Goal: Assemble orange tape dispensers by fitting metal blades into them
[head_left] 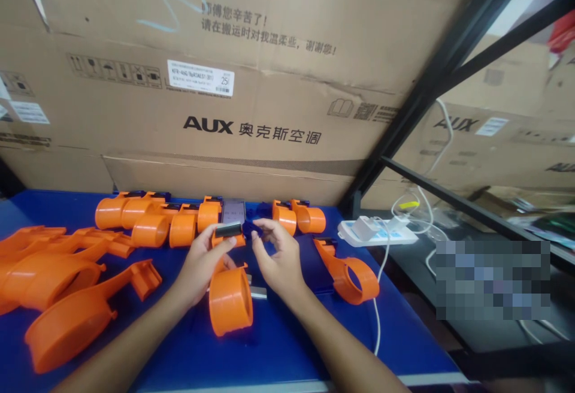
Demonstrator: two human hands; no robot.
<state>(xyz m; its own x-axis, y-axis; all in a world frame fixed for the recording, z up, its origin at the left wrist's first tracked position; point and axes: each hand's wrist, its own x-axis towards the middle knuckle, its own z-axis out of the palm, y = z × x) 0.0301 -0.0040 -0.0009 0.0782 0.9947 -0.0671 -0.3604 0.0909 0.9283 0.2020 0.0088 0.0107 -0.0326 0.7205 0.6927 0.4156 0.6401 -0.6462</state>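
Note:
My left hand (207, 262) is closed around an orange plastic holder (231, 301) with a wide ring at its lower end. A black rectangular piece (228, 230) sits in the top of this holder, under my left thumb. Just right of it, my right hand (281, 256) has thumb and forefinger brought together at a small dark blue piece (250, 229); its exact shape is hard to make out. Below my hands, a flat silvery strip (257, 293) lies partly hidden behind the ring.
Several orange holders (150, 229) with dark inserts line the back of the blue table (287, 351), beside a phone (234, 211). More holders (72, 327) lie at left, and one (354, 280) at right. A white power strip (390, 234) with cables stands beyond the right edge.

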